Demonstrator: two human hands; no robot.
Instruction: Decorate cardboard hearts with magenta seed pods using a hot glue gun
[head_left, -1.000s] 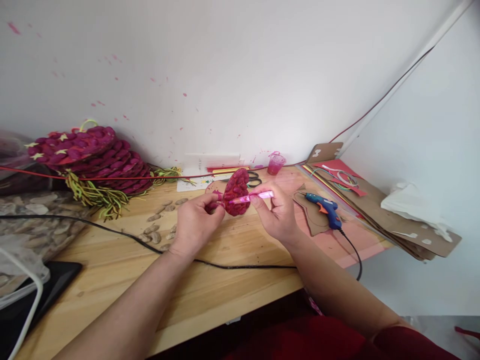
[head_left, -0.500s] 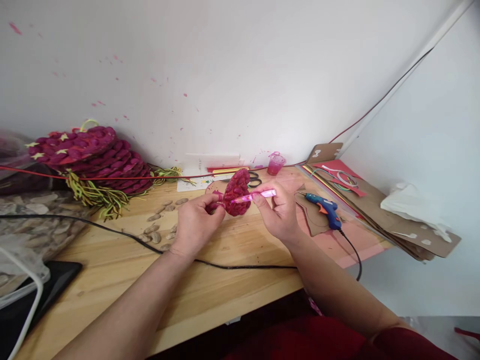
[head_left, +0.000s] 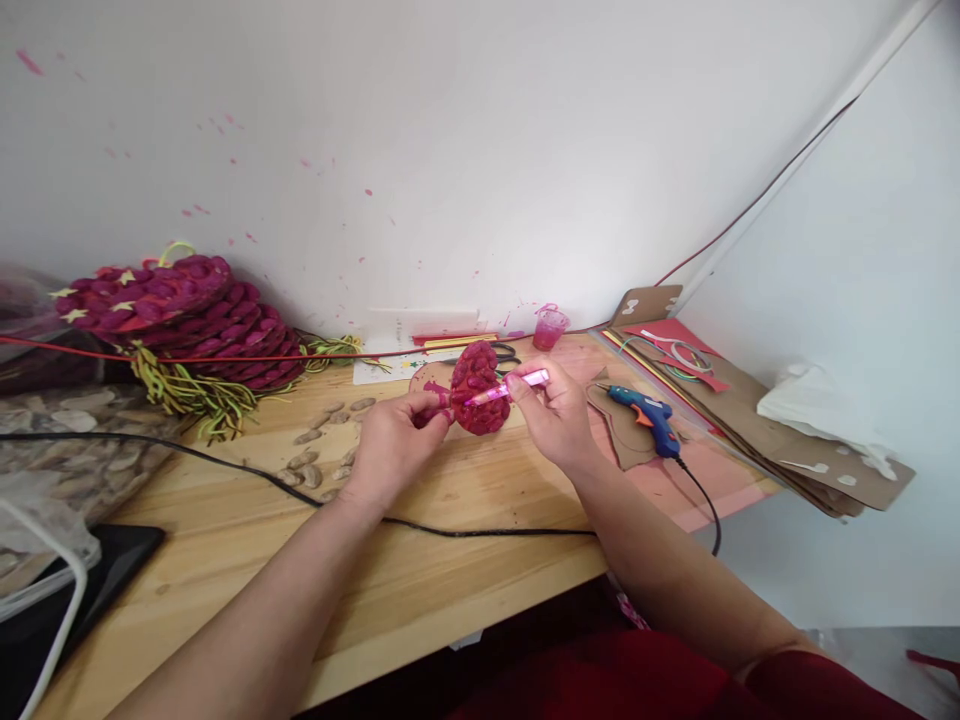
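Observation:
My left hand [head_left: 397,440] pinches the left edge of a magenta craft piece [head_left: 475,378] covered in lumpy peanut shells, holding it tilted up above the table. In my right hand [head_left: 556,418] is a paintbrush [head_left: 529,381] with a pink-stained white handle. Its tip touches the lower middle of the shell-covered face. Behind the piece, a pair of scissors [head_left: 510,361] is partly hidden. A clear cup of magenta paint [head_left: 550,328] stands by the wall.
Magenta shell-covered pieces [head_left: 247,325] with yellow-green tassels are stacked at left, near a bag of peanut shells [head_left: 60,450]. Loose peanuts [head_left: 305,470] lie left of my hands. A black cord [head_left: 487,533] crosses the table. At right are a blue glue gun [head_left: 652,415] and cardboard sheets [head_left: 810,480].
The craft piece has turned a little, so more of its shell-covered face shows. The brush has shifted slightly with it, its tip still on the shells.

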